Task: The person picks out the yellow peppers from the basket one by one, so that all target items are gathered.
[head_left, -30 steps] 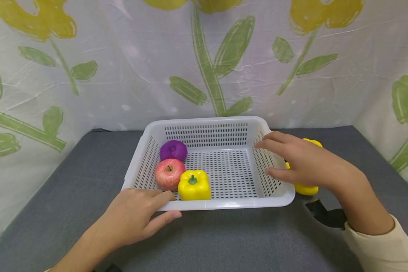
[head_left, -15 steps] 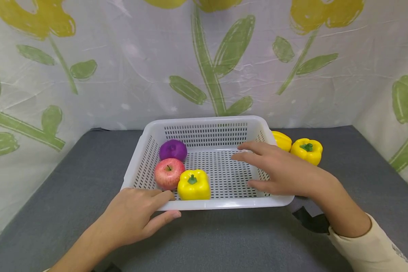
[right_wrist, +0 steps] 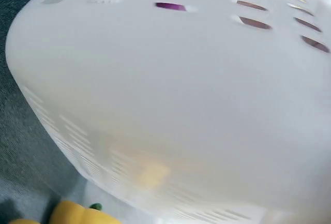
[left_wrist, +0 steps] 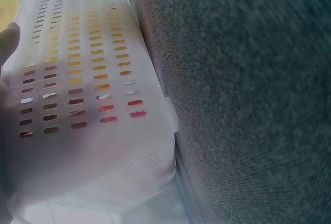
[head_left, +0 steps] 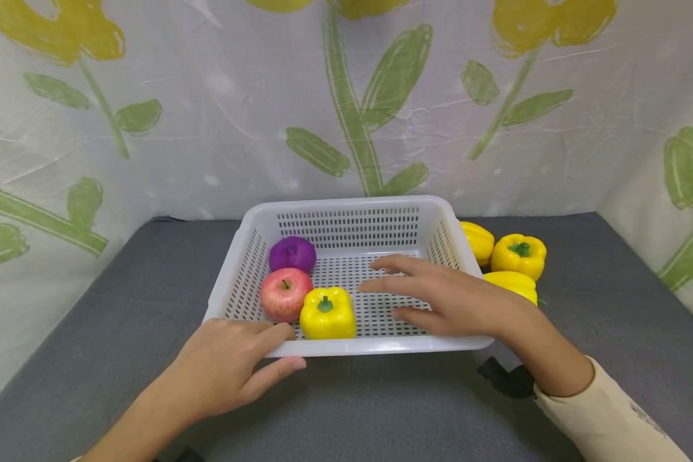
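Observation:
A white perforated plastic basket (head_left: 375, 348) stands on the grey table. My left hand (head_left: 231, 362) grips its front rim near the left corner, fingers over the edge and thumb outside; the left wrist view shows the slotted basket wall (left_wrist: 93, 146). Over the basket's right part, my right hand (head_left: 444, 296) hovers with spread fingers and holds nothing. Inside, along the left, lie a purple round vegetable (head_left: 292, 254), a red apple (head_left: 285, 295) and a yellow bell pepper (head_left: 328, 316). The right wrist view is mostly filled by the basket's outer wall (right_wrist: 170, 79).
Three yellow bell peppers lie beside the basket's right wall: one at the back (head_left: 478, 242), one with its green stem up (head_left: 520, 256), one nearer (head_left: 513, 284), partly hidden by the right arm. A flower-patterned sheet (head_left: 219, 115) hangs behind the table.
My right hand has moved left from the basket's right edge to over its inside, uncovering the yellow bell peppers outside. The left hand and the basket's contents have stayed in place.

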`<action>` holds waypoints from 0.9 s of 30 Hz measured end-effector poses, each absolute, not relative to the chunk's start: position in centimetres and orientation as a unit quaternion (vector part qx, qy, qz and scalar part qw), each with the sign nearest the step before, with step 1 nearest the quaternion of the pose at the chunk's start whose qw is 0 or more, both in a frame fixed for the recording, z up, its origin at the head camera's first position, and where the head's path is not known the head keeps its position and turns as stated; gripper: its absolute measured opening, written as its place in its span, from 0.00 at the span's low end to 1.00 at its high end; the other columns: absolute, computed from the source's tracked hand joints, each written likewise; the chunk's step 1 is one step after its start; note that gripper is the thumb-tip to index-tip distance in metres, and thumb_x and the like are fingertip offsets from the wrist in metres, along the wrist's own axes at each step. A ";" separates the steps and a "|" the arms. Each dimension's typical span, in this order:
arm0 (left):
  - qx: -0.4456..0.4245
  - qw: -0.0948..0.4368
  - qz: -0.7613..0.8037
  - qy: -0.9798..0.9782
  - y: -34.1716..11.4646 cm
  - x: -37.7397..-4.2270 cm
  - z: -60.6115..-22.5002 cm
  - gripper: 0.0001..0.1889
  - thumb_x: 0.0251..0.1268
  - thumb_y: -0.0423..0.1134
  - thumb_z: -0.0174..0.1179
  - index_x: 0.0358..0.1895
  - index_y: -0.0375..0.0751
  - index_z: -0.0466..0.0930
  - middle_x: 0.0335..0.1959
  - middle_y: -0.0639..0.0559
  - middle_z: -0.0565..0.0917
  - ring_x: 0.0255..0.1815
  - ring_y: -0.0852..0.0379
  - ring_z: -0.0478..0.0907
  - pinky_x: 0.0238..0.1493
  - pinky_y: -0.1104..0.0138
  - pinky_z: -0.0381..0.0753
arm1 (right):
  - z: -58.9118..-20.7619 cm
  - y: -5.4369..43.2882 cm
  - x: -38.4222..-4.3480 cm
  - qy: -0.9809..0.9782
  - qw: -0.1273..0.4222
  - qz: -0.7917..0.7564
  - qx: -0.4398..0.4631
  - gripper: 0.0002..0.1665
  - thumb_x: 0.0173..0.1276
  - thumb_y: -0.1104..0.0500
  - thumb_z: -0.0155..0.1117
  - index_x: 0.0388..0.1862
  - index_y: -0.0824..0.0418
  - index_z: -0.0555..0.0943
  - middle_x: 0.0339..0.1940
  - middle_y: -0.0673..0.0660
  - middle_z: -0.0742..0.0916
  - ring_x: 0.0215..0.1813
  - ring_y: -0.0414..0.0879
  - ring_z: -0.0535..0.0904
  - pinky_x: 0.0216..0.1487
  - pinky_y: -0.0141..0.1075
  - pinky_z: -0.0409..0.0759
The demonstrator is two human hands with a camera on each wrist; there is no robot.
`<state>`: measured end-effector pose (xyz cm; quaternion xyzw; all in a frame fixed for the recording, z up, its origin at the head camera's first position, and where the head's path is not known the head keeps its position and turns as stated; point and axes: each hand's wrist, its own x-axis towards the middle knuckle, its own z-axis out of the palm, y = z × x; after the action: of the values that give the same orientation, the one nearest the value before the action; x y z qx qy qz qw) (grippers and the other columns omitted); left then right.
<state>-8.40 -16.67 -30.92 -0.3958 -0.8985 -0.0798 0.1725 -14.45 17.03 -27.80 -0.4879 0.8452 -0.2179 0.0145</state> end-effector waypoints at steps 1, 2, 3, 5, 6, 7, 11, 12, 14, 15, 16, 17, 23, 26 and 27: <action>-0.395 0.171 -0.079 -0.899 -16.7 -8.4 -30.9 0.17 0.71 0.63 0.54 0.38 0.55 0.75 0.24 0.65 0.76 0.21 0.68 0.68 0.22 0.71 0.69 | -27.9 16.9 -14.5 0.845 0.018 -0.221 -0.487 0.33 0.70 0.60 0.68 0.72 0.43 0.72 0.73 0.55 0.71 0.71 0.52 0.69 0.64 0.54 0.71; -0.394 0.169 -0.079 -0.900 -16.7 -8.4 -30.9 0.16 0.71 0.63 0.54 0.37 0.55 0.75 0.24 0.66 0.76 0.21 0.68 0.68 0.22 0.71 0.69 | -27.9 16.8 -14.6 0.844 0.017 -0.222 -0.488 0.34 0.70 0.61 0.68 0.72 0.43 0.72 0.73 0.55 0.71 0.70 0.52 0.70 0.64 0.53 0.72; -0.393 0.168 -0.078 -0.901 -16.6 -8.4 -30.9 0.16 0.71 0.62 0.55 0.37 0.55 0.75 0.24 0.66 0.77 0.21 0.68 0.69 0.22 0.71 0.70 | -28.0 16.7 -14.7 0.842 0.016 -0.223 -0.490 0.34 0.70 0.62 0.67 0.72 0.44 0.72 0.72 0.55 0.72 0.69 0.51 0.71 0.63 0.52 0.73; -0.391 0.165 -0.077 -0.902 -16.6 -8.4 -30.8 0.16 0.71 0.62 0.55 0.38 0.55 0.75 0.25 0.66 0.78 0.22 0.68 0.70 0.23 0.71 0.71 | -28.2 16.4 -14.8 0.840 0.015 -0.223 -0.495 0.34 0.69 0.64 0.67 0.72 0.45 0.72 0.71 0.54 0.73 0.66 0.50 0.73 0.62 0.50 0.74; -0.389 0.163 -0.076 -0.903 -16.6 -8.4 -30.8 0.16 0.71 0.62 0.56 0.38 0.55 0.75 0.25 0.66 0.78 0.22 0.68 0.70 0.23 0.71 0.71 | -28.3 16.3 -14.9 0.837 0.014 -0.222 -0.500 0.34 0.69 0.66 0.66 0.72 0.46 0.72 0.71 0.55 0.73 0.65 0.50 0.74 0.61 0.49 0.75; -0.388 0.161 -0.075 -0.904 -16.6 -8.4 -30.8 0.16 0.70 0.62 0.56 0.38 0.55 0.76 0.26 0.66 0.79 0.22 0.68 0.70 0.23 0.71 0.71 | -28.4 16.2 -15.0 0.834 0.012 -0.221 -0.504 0.35 0.69 0.68 0.65 0.72 0.47 0.72 0.70 0.55 0.74 0.64 0.50 0.75 0.60 0.48 0.76; -0.385 0.154 -0.071 -0.907 -16.6 -8.4 -30.8 0.16 0.70 0.62 0.56 0.38 0.55 0.75 0.26 0.66 0.79 0.22 0.68 0.70 0.23 0.71 0.71 | -28.7 16.0 -15.1 0.829 0.013 -0.212 -0.517 0.40 0.67 0.75 0.58 0.74 0.48 0.70 0.70 0.57 0.74 0.65 0.50 0.73 0.58 0.45 0.78; -0.385 0.154 -0.070 -0.907 -16.6 -8.4 -30.8 0.16 0.70 0.62 0.56 0.38 0.55 0.75 0.26 0.66 0.79 0.21 0.68 0.70 0.23 0.71 0.71 | -28.7 15.9 -15.1 0.829 0.014 -0.209 -0.519 0.41 0.66 0.77 0.58 0.75 0.47 0.70 0.70 0.57 0.73 0.65 0.51 0.74 0.57 0.45 0.78; -0.385 0.155 -0.068 -0.907 -16.6 -8.4 -30.8 0.17 0.70 0.63 0.56 0.38 0.54 0.76 0.25 0.66 0.78 0.21 0.68 0.70 0.23 0.71 0.71 | -28.8 15.9 -15.2 0.830 0.021 -0.201 -0.520 0.45 0.65 0.78 0.57 0.76 0.46 0.68 0.71 0.57 0.73 0.66 0.51 0.73 0.57 0.45 0.78; -0.385 0.156 -0.068 -0.907 -16.6 -8.4 -30.8 0.17 0.70 0.63 0.56 0.38 0.54 0.76 0.25 0.66 0.79 0.21 0.68 0.70 0.23 0.71 0.71 | -28.8 16.0 -15.2 0.831 0.027 -0.197 -0.519 0.46 0.64 0.79 0.57 0.77 0.45 0.67 0.72 0.57 0.72 0.67 0.52 0.72 0.57 0.45 0.78; -0.386 0.158 -0.067 -0.906 -16.6 -8.4 -30.8 0.17 0.70 0.63 0.56 0.38 0.54 0.76 0.25 0.66 0.78 0.21 0.68 0.70 0.23 0.71 0.71 | -28.8 16.0 -15.1 0.833 0.033 -0.194 -0.518 0.47 0.64 0.79 0.56 0.77 0.44 0.66 0.73 0.57 0.71 0.68 0.52 0.72 0.57 0.45 0.78; -0.387 0.160 -0.067 -0.906 -16.6 -8.4 -30.8 0.17 0.70 0.63 0.56 0.38 0.54 0.76 0.25 0.66 0.78 0.21 0.67 0.70 0.23 0.70 0.72 | -28.8 15.9 -15.1 0.833 0.040 -0.193 -0.516 0.48 0.64 0.78 0.57 0.77 0.43 0.66 0.74 0.56 0.71 0.69 0.52 0.71 0.58 0.45 0.77; -0.395 0.174 -0.070 -0.899 -16.7 -8.4 -31.0 0.18 0.71 0.63 0.54 0.39 0.53 0.77 0.26 0.65 0.80 0.22 0.66 0.72 0.24 0.67 0.74 | -28.9 15.9 -15.1 0.831 0.062 -0.197 -0.517 0.45 0.68 0.77 0.54 0.77 0.42 0.66 0.76 0.55 0.68 0.74 0.53 0.65 0.65 0.50 0.71; -0.396 0.174 -0.069 -0.899 -16.7 -8.4 -31.0 0.18 0.71 0.63 0.54 0.39 0.53 0.77 0.27 0.64 0.81 0.23 0.66 0.73 0.24 0.67 0.75 | -28.9 15.9 -15.1 0.830 0.065 -0.196 -0.517 0.46 0.68 0.78 0.54 0.77 0.42 0.65 0.77 0.55 0.68 0.74 0.54 0.65 0.65 0.51 0.71; -0.396 0.174 -0.068 -0.899 -16.7 -8.4 -31.0 0.18 0.72 0.63 0.54 0.39 0.53 0.77 0.27 0.64 0.81 0.23 0.65 0.74 0.25 0.67 0.75 | -28.9 15.8 -15.1 0.830 0.067 -0.196 -0.517 0.46 0.68 0.78 0.55 0.77 0.42 0.65 0.77 0.55 0.68 0.74 0.54 0.65 0.64 0.50 0.72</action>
<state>-8.35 -16.72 -31.02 -0.3958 -0.8992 -0.0681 0.1738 -15.10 15.84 -28.93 -0.5174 0.8303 -0.1963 0.0666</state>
